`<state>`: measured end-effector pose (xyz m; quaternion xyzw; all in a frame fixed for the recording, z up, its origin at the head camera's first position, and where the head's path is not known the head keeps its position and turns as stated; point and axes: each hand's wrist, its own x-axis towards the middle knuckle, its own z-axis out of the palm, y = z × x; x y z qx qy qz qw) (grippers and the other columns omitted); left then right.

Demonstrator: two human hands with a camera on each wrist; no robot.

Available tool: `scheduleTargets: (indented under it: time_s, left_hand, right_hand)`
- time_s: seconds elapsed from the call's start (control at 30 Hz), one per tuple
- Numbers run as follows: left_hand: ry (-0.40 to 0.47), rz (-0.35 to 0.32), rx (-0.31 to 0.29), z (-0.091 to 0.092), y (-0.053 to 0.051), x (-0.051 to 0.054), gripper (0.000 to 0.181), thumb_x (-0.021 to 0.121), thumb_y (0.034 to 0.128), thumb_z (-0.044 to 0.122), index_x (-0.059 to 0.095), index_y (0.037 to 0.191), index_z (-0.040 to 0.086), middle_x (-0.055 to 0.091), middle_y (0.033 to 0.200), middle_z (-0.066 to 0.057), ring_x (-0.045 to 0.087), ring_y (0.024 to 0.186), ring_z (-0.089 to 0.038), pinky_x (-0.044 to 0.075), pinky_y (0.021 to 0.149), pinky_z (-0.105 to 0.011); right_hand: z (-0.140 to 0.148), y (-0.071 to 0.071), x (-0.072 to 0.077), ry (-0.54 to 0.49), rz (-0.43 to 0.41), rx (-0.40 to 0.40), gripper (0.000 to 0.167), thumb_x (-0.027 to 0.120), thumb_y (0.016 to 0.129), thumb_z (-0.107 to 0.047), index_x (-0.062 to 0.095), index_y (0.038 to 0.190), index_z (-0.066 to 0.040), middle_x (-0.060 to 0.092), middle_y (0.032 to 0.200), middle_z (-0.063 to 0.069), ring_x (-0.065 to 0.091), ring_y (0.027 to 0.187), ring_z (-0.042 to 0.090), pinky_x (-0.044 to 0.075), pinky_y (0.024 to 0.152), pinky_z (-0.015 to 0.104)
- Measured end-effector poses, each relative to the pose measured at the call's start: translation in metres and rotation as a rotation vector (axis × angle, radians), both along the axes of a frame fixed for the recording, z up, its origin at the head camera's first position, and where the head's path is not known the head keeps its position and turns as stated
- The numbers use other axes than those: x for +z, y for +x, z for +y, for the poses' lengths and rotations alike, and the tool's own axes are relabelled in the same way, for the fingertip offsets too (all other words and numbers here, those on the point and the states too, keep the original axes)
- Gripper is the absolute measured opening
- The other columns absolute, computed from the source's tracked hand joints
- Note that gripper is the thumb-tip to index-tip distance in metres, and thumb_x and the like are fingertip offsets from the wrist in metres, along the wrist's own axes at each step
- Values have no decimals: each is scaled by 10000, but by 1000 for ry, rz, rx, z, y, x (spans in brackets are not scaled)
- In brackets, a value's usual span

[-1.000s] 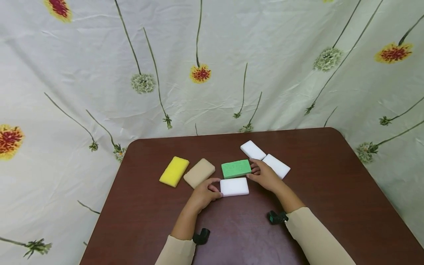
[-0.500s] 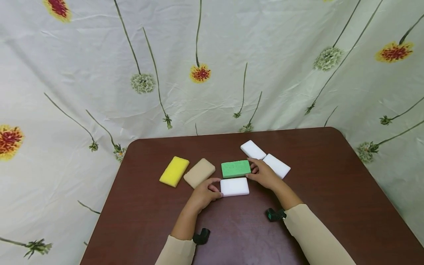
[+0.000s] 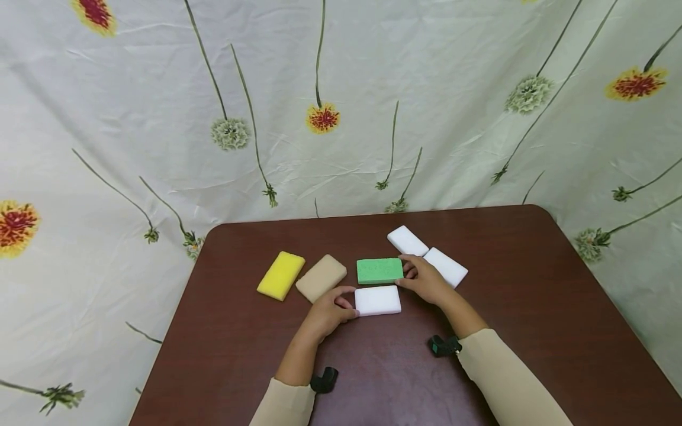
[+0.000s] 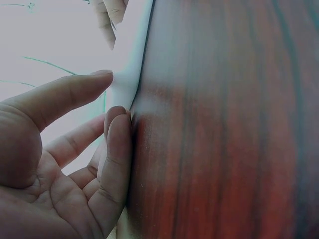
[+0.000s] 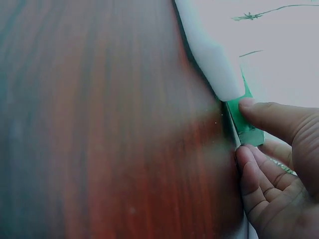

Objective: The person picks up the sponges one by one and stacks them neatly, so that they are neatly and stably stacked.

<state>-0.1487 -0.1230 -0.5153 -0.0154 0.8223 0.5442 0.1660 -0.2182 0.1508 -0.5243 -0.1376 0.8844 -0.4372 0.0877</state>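
My left hand (image 3: 325, 313) holds the left end of a white block (image 3: 378, 300) between thumb and index finger, on the brown table. Just behind it lies a green block (image 3: 379, 271), its right end between the thumb and index finger of my right hand (image 3: 427, 284). A narrow gap separates the two blocks, whose long sides run nearly parallel. In the left wrist view, the thumb of the left hand (image 4: 65, 149) meets the white block (image 4: 130, 55). The right wrist view has the right hand (image 5: 284, 154) at the end of the green block (image 5: 241, 117), beyond the white block (image 5: 214, 59).
Left of the held blocks lie a beige block (image 3: 321, 278) and a yellow block (image 3: 280, 276), both slanted. Two more white blocks, one farther back (image 3: 407, 241) and one nearer (image 3: 446, 267), lie behind my right hand. A flowered cloth (image 3: 351, 165) hangs behind the table (image 3: 533, 284).
The green block has turned slightly, its right end coming a little nearer to me, and now lies straighter. My right wrist has shifted slightly left. My left hand and its white block stay put.
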Motion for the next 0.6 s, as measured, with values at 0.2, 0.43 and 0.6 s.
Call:
scheduleTargets:
  time_s: [0.2,0.43,0.6]
  left_hand:
    - [19,-3,12,0,0,0,557,811,810,103,629,1336,115,628,835,-25,561,696,-135,461,643,-268]
    - [21,-12,17,1,1,2,581,831,787,80,634,1333,115,623,858,-39,565,710,-142,476,652,-265]
    - [-16,-6,11,2,1,2,603,854,764,76,643,1327,133,626,889,-52,554,733,-157,461,649,-275]
  right_hand:
    - [2,2,2,-36,-4,-18,631,737,927,-172,470,1477,-16,608,1213,195,637,1058,313,526,886,424]
    - [2,7,5,-66,-25,-31,626,744,921,-159,481,1475,-34,611,1207,182,640,1048,295,517,890,413]
    - [4,13,7,-85,-9,-27,616,748,914,-145,490,1458,-19,627,1171,183,653,1010,270,517,858,373]
